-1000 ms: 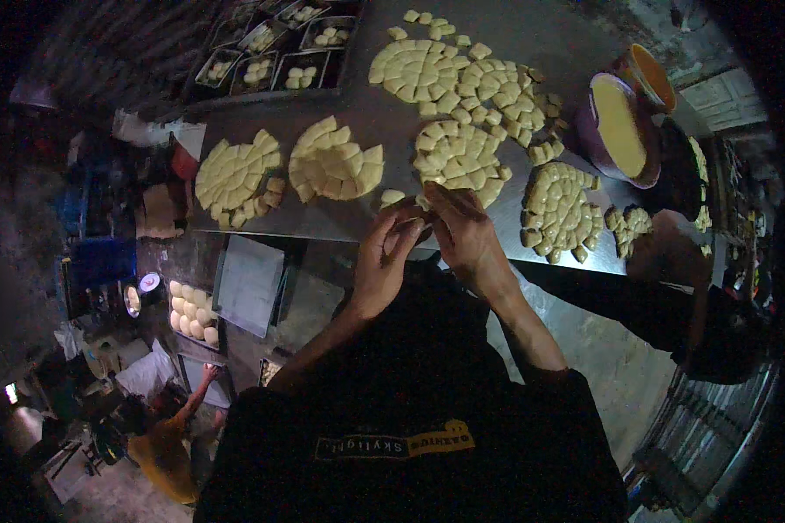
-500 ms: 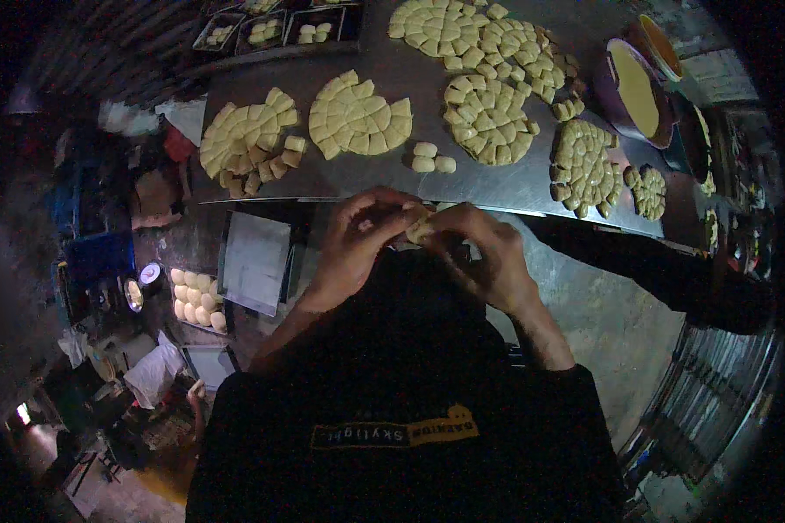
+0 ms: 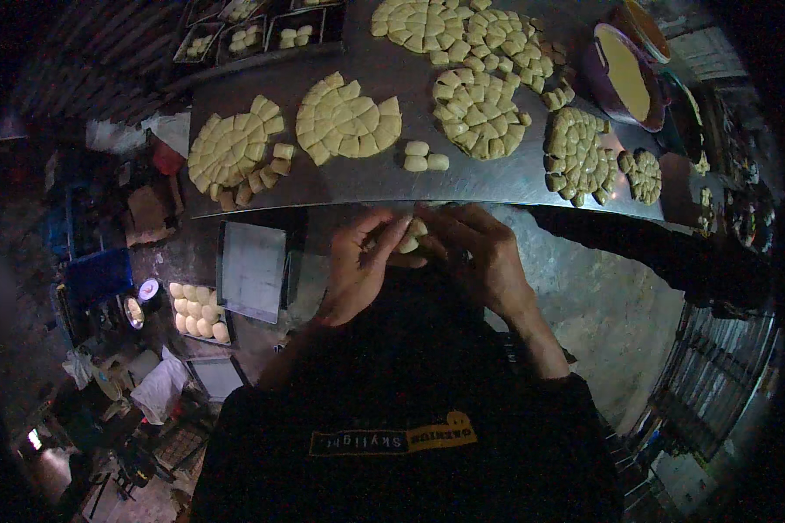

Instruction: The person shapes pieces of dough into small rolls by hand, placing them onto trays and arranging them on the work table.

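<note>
My left hand (image 3: 362, 257) and my right hand (image 3: 475, 248) meet just short of the metal table's front edge, fingers closed around a small pale dough piece (image 3: 414, 235). Beyond them lie three small rounded dough pieces (image 3: 417, 163) in a cluster. Flat rounds of cut dough cover much of the metal table (image 3: 279, 179): two to the left (image 3: 235, 148) (image 3: 349, 118), one in the centre (image 3: 480, 113), glossy clusters to the right (image 3: 576, 157) and more at the back (image 3: 419, 26).
A purple bowl of yellow liquid (image 3: 624, 78) and an orange bowl (image 3: 638, 26) sit at the right end. Tins with dough pieces (image 3: 270, 54) are at back left. Below left lie a metal sheet (image 3: 253, 270) and a tray of pale dough balls (image 3: 199, 309). A rack (image 3: 706, 383) stands lower right.
My hands have come back from over the table toward my body, with a dough piece between the fingers. The person at lower left has moved mostly out of view.
</note>
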Motion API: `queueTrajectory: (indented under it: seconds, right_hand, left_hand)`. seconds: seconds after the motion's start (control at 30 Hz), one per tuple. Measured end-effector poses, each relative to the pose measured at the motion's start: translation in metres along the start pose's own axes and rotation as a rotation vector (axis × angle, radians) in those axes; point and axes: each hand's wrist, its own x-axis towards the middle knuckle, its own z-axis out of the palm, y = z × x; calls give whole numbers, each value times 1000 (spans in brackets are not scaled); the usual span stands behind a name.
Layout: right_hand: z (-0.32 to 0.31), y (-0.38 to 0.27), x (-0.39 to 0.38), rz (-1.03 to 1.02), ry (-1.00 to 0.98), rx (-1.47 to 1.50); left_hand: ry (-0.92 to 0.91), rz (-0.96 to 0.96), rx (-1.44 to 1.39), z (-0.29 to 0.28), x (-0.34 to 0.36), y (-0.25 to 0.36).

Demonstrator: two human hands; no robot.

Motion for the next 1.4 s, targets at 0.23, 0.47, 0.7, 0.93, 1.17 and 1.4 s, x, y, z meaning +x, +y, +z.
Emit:
queueTrajectory:
  seconds: [0.23,0.47,0.7,0.93,1.17,1.4]
  right_hand:
    - [-19,30,3,-105,-163,126]
    - [-34,44,17,72,-304,298]
    - [-41,58,23,-193,-184,-44]
    - [-9,145,41,-260,-367,-76]
    - [14,203,102,-180,-272,-108]
    - [26,212,97,-146,-499,-147]
  left_hand:
    - [-160,-174,-336,-1,9,5]
    - [-195,247,551,25,17,1]
    - [-202,65,-190,21,62,-49]
    - [253,606,861,41,86,-87]
    - [351,-26,336,29,99,-65]
    - [553,190,101,-4,59,-86]
